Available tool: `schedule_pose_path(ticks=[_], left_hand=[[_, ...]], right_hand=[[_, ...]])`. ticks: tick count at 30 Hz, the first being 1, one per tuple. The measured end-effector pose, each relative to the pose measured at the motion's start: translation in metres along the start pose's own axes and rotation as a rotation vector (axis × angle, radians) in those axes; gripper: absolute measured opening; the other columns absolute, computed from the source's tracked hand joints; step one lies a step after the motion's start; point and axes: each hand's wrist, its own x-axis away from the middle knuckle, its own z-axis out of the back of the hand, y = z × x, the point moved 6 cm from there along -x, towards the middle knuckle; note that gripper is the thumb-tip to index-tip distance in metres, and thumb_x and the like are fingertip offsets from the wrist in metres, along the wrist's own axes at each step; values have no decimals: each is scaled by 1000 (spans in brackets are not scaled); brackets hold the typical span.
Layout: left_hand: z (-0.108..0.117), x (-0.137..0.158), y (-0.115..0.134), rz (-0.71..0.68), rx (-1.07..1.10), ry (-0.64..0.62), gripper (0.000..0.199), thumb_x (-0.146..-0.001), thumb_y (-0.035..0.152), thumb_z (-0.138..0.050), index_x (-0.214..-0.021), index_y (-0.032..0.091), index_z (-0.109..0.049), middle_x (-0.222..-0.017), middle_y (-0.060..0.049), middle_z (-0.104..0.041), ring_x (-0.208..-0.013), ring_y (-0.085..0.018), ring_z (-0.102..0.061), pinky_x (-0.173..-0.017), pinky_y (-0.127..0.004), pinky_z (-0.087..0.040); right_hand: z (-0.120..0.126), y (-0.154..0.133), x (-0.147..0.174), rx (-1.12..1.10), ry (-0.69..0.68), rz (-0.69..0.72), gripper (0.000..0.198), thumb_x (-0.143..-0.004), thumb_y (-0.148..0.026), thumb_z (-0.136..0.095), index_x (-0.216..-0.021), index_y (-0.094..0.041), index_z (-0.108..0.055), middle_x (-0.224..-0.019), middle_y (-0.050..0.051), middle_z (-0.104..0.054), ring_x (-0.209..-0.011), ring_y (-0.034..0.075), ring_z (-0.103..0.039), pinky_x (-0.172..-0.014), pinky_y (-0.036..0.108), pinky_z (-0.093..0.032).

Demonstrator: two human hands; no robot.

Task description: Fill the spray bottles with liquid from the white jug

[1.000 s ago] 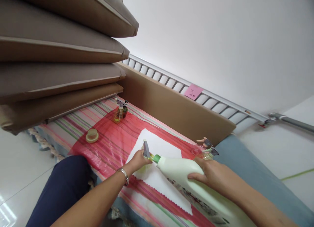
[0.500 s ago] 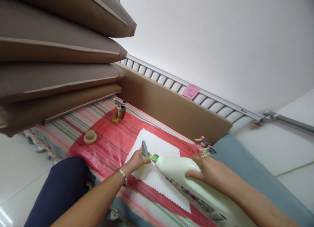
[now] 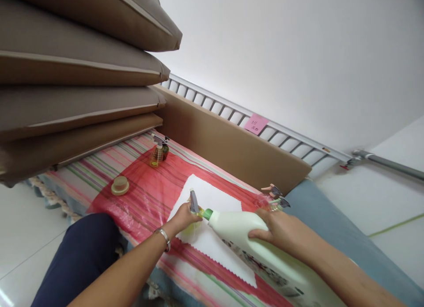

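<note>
My right hand (image 3: 273, 225) grips a large pale-green detergent bottle (image 3: 235, 227), which lies tilted with its green spout (image 3: 208, 214) pointing left. The spout meets the mouth of a small clear bottle (image 3: 192, 229) with yellowish liquid inside. My left hand (image 3: 182, 217) is closed around that bottle, and much of it is hidden by my fingers. A grey spray trigger head (image 3: 194, 201) sticks up at the same fingers; how it is held is partly hidden. Beneath is a white cloth (image 3: 228, 254) with zigzag edges.
Spray bottles (image 3: 157, 156) stand at the far left, with more spray bottles (image 3: 276, 201) beyond my right hand. A round cap (image 3: 120, 185) sits on the red plastic sheet (image 3: 145, 187). Stacked brown cushions (image 3: 79, 68) rise at left; a brown panel (image 3: 228, 139) backs the striped surface.
Hands and bottles hold nearly the same pose. The whole view has shifted very slightly, and the yellowish liquid in the small bottle shows a little more clearly.
</note>
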Motion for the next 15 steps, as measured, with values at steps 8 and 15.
schedule_pose_path(ticks=[8, 15], left_hand=[[0, 1, 0, 2, 3, 1, 27, -55, 16, -71, -81, 14, -66, -80, -2, -67, -73, -16, -61, -69, -25, -47], [0, -1, -3, 10, 1, 4, 28, -54, 16, -71, -81, 14, -66, -79, -2, -68, -72, -16, -61, -69, -26, -47]], right_hand=[[3, -2, 0, -3, 4, 10, 38, -74, -55, -54, -89, -20, -61, -87, 11, -69, -78, 29, -64, -59, 31, -41], [4, -3, 1, 0, 1, 3, 36, -74, -54, -54, -87, -20, -60, -86, 10, -69, -78, 28, -64, -58, 30, -40]])
